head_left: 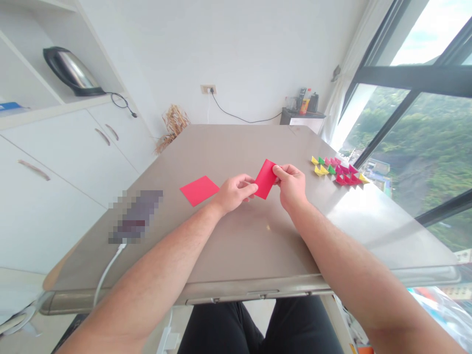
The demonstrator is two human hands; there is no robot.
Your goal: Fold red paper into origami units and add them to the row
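A folded piece of red paper [265,180] is held tilted above the table between both hands. My right hand [291,184] pinches its upper right edge between thumb and fingers. At the lower left edge, my left hand [238,191] has its thumb and fingers closed on the paper, with some fingertips hidden behind it. A flat red paper sheet [199,190] lies on the table just left of my left hand. Off to the right stand several small folded paper boats [342,175] in yellow, green, pink and red, grouped in rows.
The grey-brown table [236,246] spans the view. A blurred phone [138,216] with a white cable [108,270] lies at the left. A kettle [75,71] stands on the shelf, bottles [306,102] on a small cabinet behind; a window [424,113] borders the right side.
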